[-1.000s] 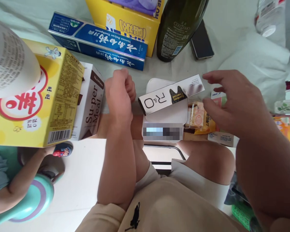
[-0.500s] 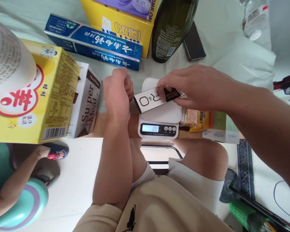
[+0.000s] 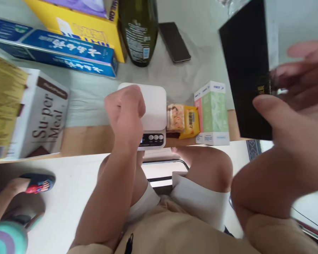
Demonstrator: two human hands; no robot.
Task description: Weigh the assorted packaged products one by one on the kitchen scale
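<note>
My right hand (image 3: 288, 106) holds a long black-and-white box (image 3: 246, 70) lifted close to the camera at the right, its black side facing me. My left hand (image 3: 125, 113) is a closed fist resting at the near left corner of a small white kitchen scale (image 3: 155, 104), whose platform is bare. Part of the scale's display is hidden behind my left wrist.
A yellow snack packet (image 3: 184, 120) and a green-and-pink box (image 3: 213, 113) lie right of the scale. A Su-per Meal box (image 3: 42, 113), blue toothpaste box (image 3: 55, 47), yellow box (image 3: 82, 24), dark bottle (image 3: 139, 31) and phone (image 3: 175, 42) surround it. Another person's foot (image 3: 29, 183) is low left.
My right hand closed on the long box lying on the scale and lifted it up to the right, near the camera. The view swung right. My left fist stayed put.
</note>
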